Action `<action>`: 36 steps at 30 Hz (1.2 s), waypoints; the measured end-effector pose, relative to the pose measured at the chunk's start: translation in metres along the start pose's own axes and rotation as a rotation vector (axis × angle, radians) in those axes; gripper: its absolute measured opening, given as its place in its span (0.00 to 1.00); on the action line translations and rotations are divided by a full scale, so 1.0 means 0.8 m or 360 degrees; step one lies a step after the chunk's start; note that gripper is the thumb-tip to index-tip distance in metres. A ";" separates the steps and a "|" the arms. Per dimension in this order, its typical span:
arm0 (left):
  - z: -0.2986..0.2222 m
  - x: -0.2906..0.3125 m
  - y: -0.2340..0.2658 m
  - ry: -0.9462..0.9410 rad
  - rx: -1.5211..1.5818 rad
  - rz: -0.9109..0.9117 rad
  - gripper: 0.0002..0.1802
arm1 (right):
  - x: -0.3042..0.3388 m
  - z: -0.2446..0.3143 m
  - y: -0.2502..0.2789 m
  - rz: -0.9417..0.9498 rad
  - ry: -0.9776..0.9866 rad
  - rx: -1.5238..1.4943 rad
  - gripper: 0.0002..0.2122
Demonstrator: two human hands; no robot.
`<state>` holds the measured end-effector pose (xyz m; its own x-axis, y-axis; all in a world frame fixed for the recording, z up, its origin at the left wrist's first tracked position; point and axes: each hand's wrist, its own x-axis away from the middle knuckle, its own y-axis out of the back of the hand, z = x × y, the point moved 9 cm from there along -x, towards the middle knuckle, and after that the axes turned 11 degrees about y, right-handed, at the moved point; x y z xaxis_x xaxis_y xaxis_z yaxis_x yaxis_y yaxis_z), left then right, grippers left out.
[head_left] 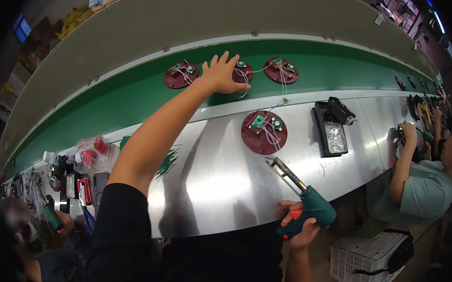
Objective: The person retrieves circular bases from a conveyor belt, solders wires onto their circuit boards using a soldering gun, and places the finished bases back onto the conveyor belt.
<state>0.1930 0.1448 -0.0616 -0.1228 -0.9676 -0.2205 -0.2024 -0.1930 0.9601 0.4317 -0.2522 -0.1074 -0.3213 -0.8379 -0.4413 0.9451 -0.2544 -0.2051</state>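
Note:
My left hand [221, 77] reaches far forward with fingers spread, over and partly hiding a round maroon disc [247, 75] on the green strip. Whether the fingers touch it, I cannot tell. In my right hand [306, 230] is a green pistol-shaped soldering gun [320, 208], a finger near its red trigger. Its metal tip points up-left, just below another maroon disc [252, 140] on the metal bench. That disc carries a small green circuit board [259, 122], a round part and looping pale wires. Similar discs lie to the left [173, 79] and right [289, 78] of my left hand.
A black holder [320, 127] with silvery shavings stands right of the near disc. Green wires [168, 164] lie beneath my left forearm, beside bags, tools and a phone [100, 182]. Co-workers sit at both sides. A white crate [356, 268] stands on the floor at right.

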 end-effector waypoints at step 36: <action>0.142 0.301 0.147 -0.0012 0.0890 -0.0110 0.13 | -0.009 -0.010 -0.073 0.0290 0.0041 0.0027 0.37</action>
<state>0.0290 -0.0924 -0.0212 -0.0975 -0.9541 -0.2830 -0.6941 -0.1386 0.7064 0.3784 -0.2277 -0.0994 -0.1457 -0.8583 -0.4921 0.9886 -0.1077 -0.1049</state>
